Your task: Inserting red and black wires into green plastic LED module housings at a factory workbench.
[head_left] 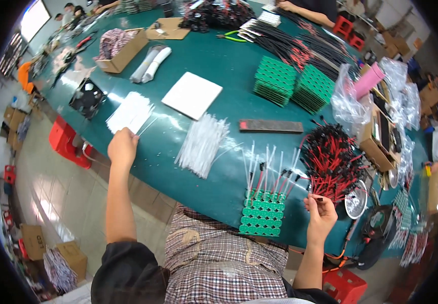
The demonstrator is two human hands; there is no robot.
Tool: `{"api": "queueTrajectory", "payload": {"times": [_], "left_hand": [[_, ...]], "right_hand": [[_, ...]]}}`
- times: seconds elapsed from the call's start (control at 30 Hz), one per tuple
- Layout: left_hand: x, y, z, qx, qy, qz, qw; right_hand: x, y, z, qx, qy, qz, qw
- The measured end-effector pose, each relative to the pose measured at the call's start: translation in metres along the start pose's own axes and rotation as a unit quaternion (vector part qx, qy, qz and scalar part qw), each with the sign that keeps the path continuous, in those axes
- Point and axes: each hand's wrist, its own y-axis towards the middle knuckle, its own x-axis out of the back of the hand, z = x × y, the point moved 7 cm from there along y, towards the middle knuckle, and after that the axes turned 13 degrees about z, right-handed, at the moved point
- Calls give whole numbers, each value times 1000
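My left hand point(122, 147) has its fingers closed at the near edge of a heap of thin white strips point(131, 112). One thin white strip point(148, 126) sticks out from its fingertips. My right hand point(321, 215) pinches a wire lead with a small black connector point(319, 199), beside a large heap of red and black wire leads point(333, 164). Between the hands, a green circuit board panel point(262, 220) lies at the table's near edge. Translucent strips and several red and black leads stand up from its far rows. A bundle of translucent strips point(203, 146) lies left of it.
On the green table point(178, 55) are a white square block point(192, 95), a dark bar point(270, 126), stacked green boards point(274, 81) and a carton with cloth point(120, 50). A metal bowl point(355, 200) and an open box point(378, 137) stand right. Other people sit farther off.
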Motion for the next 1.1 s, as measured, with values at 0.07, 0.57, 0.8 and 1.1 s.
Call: {"api": "queueTrajectory", "payload": {"times": [0.07,0.57,0.8,1.1], "left_hand": [[-4,8,3,8,-41,42,998],[9,21,8,42,-48,48,997],[3,29,10,36,-29,68,997],[19,11,-8,23,-35,13,999]], "right_hand": [[0,2,-10,-21,-44,16,999],[-5,-5,-13,-24,6,42,999],[-7,-1,-26,-36,16,47,998],[-2,-5,-26,3,-21,67,997]]}}
